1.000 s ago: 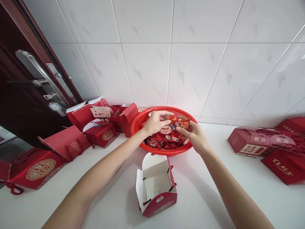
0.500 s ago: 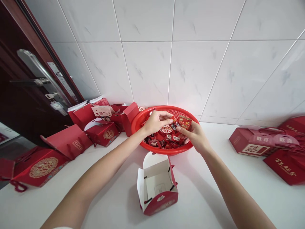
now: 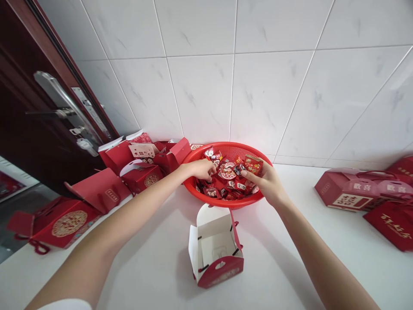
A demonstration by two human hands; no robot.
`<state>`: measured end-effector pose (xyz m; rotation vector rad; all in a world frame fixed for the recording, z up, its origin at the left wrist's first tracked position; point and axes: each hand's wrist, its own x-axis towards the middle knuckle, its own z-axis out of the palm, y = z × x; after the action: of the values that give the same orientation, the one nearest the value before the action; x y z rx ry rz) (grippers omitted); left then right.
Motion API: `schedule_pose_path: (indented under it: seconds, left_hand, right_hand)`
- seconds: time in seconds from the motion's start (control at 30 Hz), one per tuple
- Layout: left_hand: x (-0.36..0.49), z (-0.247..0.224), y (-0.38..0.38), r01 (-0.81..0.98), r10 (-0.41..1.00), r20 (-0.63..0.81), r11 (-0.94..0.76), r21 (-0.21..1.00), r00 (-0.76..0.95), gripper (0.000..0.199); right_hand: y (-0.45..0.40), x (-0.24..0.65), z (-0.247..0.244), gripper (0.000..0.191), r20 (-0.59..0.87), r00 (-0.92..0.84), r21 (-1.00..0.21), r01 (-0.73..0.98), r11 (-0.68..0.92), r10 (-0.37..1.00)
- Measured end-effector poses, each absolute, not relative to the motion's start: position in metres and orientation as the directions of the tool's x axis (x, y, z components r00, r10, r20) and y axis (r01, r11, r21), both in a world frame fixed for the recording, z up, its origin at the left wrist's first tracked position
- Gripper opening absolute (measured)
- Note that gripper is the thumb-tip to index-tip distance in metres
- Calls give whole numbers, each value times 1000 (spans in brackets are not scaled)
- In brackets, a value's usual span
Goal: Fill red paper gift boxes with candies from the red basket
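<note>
A red plastic basket (image 3: 226, 203) full of wrapped candies (image 3: 226, 173) stands against the tiled wall. Inside its left part, my left hand (image 3: 204, 169) reaches among the candies with fingers curled together; what they pinch, if anything, is hidden. At the basket's right side, my right hand (image 3: 269, 183) is closed on wrapped candies, a flat red packet (image 3: 253, 164) and a dark-wrapped piece (image 3: 239, 169) showing at its fingertips. In front of the basket, between my forearms, sits an opened red gift box (image 3: 222, 273) with a white inside and raised flaps; no candy shows in it.
Several red gift boxes (image 3: 69, 224) crowd the left side, near a dark wooden door with a metal handle (image 3: 67, 110). More red boxes (image 3: 345, 189) and a red bag (image 3: 392, 226) stand at the right on the white tabletop (image 3: 145, 275).
My left hand has moved left and down from near the right hand into the candies at the basket's left. My right hand keeps its candies in place. The view has shifted slightly.
</note>
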<state>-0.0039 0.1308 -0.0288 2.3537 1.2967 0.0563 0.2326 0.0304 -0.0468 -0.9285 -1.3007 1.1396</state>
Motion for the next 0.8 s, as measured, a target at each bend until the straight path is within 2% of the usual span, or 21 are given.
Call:
schedule_pose_path:
  seconds: [0.07, 0.13, 0.33, 0.5, 0.6, 0.7, 0.8]
  left_hand:
    - [-2, -40, 135, 809, 816, -196, -448, 381, 544, 13]
    - [1, -47, 136, 792, 811, -179, -453, 409, 557, 17]
    - [-2, -43, 137, 674, 769, -131, -449, 587, 626, 17]
    - [-5, -41, 138, 595, 773, -63, -432, 678, 632, 34]
    - [-7, -36, 137, 591, 827, 11, -412, 693, 563, 39]
    - [-13, -26, 132, 602, 839, 55, -432, 672, 542, 33]
    - [-20, -18, 128, 662, 786, -99, -438, 608, 610, 33]
  right_hand:
    - [30, 233, -46, 52, 231, -71, -971, -83, 225, 970]
    - [29, 234, -46, 51, 225, -73, -974, -56, 221, 972]
    - [30, 235, -46, 50, 207, -72, -978, -44, 204, 976]
    - [30, 234, -46, 49, 206, -78, -978, -48, 203, 975]
    - [30, 234, -46, 49, 206, -79, -978, -46, 202, 975]
    - [30, 235, -46, 48, 200, -74, -980, -30, 198, 977]
    - [30, 235, -46, 48, 195, -66, -981, -21, 194, 979]
